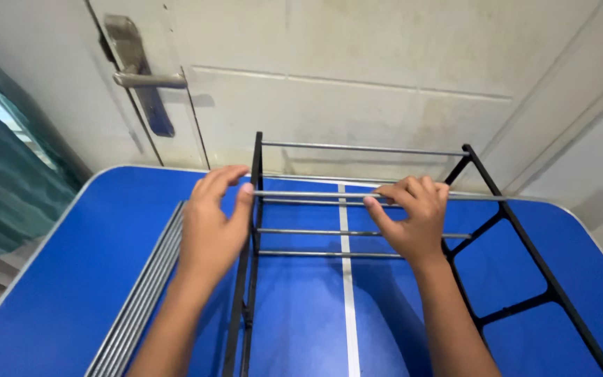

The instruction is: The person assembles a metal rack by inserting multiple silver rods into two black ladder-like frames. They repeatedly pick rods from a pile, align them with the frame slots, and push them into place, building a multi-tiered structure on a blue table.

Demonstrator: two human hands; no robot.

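Observation:
A black metal rack frame (525, 244) stands on a blue table (85, 279), with two black ladder-like side panels joined by several grey metal rods. My left hand (211, 227) rests against the left side panel (251, 230), thumb and fingers pinching the near end of a grey rod (315, 194). My right hand (413, 220) grips the same rod further right, fingers curled over it. The rod lies level across the frame, its right end reaching toward the right side panel.
A bundle of several loose grey rods (144, 293) lies on the table left of the frame. A white stripe (347, 300) runs down the table's middle. Behind stands a pale door with a metal lever handle (144, 80). A green curtain (1, 181) hangs at left.

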